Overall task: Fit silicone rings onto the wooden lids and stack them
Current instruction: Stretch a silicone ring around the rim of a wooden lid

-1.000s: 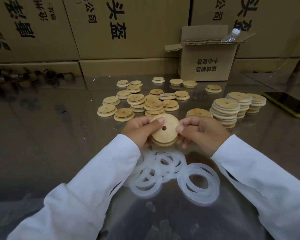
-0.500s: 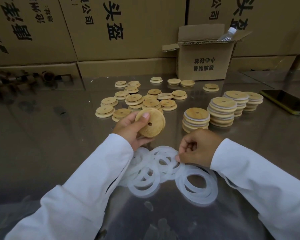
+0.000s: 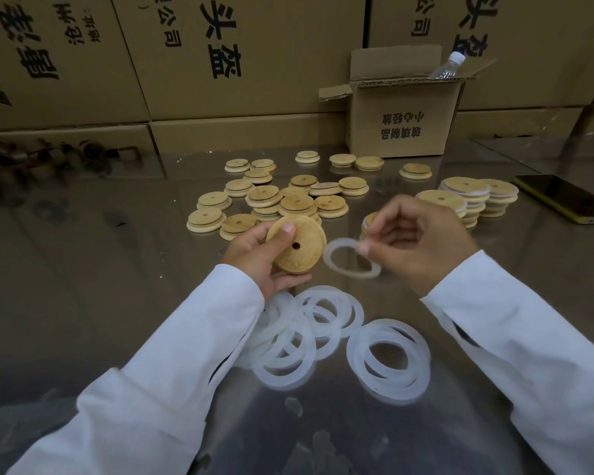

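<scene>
Left hand [image 3: 254, 260] grips a round wooden lid [image 3: 297, 257], centre hole showing; right hand [image 3: 422, 248], blurred, pinches a thin translucent silicone ring [image 3: 327, 260] just beside it. Loose rings [image 3: 282, 378] overlap on the glossy surface [image 3: 83, 303] below; one lid stack [image 3: 369, 221] half-hidden behind.

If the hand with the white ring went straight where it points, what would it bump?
Probably the wooden lid in the left hand; the right hand pinches the ring beside it. Depth unclear.
</scene>
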A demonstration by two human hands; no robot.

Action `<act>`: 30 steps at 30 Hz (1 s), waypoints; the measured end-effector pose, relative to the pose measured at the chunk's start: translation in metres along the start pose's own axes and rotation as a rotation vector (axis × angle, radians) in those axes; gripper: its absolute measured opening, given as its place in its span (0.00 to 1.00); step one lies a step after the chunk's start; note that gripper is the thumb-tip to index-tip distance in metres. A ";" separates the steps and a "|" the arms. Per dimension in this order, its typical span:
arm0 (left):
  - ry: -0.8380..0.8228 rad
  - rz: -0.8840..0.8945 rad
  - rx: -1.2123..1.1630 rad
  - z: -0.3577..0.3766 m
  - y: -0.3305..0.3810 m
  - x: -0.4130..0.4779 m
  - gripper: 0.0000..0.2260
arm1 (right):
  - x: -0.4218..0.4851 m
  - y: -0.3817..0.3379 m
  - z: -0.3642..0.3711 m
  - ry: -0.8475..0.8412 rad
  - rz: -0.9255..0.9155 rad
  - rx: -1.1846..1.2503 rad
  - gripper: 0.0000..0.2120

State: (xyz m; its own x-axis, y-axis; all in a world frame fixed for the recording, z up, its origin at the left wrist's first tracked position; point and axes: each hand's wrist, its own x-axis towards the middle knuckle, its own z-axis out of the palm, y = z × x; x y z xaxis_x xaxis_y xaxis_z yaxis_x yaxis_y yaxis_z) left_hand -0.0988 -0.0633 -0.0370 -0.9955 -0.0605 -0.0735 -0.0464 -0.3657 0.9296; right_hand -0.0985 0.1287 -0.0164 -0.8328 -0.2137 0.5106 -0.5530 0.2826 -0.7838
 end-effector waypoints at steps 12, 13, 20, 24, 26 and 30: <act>-0.138 -0.136 0.071 0.016 0.000 -0.011 0.24 | -0.001 -0.001 0.024 0.162 0.143 0.260 0.11; -0.163 -0.111 0.119 0.016 -0.002 -0.012 0.19 | -0.001 -0.001 0.025 0.176 0.155 0.251 0.10; -0.197 -0.043 0.192 0.017 -0.006 -0.015 0.09 | 0.000 -0.002 0.024 0.159 0.242 0.232 0.07; -0.184 -0.017 0.168 0.018 -0.006 -0.016 0.10 | -0.002 0.000 0.025 0.126 0.269 0.164 0.06; -0.179 0.008 0.183 0.018 -0.006 -0.016 0.10 | -0.002 0.001 0.024 0.130 0.278 0.134 0.06; -0.164 0.109 0.229 0.017 -0.008 -0.018 0.07 | -0.002 0.001 0.025 0.135 0.271 0.100 0.07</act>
State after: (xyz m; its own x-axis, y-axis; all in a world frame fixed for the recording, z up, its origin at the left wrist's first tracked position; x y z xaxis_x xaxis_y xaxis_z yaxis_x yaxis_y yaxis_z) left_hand -0.0823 -0.0440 -0.0367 -0.9949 0.0699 0.0727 0.0620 -0.1449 0.9875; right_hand -0.0965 0.1065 -0.0269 -0.9488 -0.0150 0.3156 -0.3112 0.2175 -0.9251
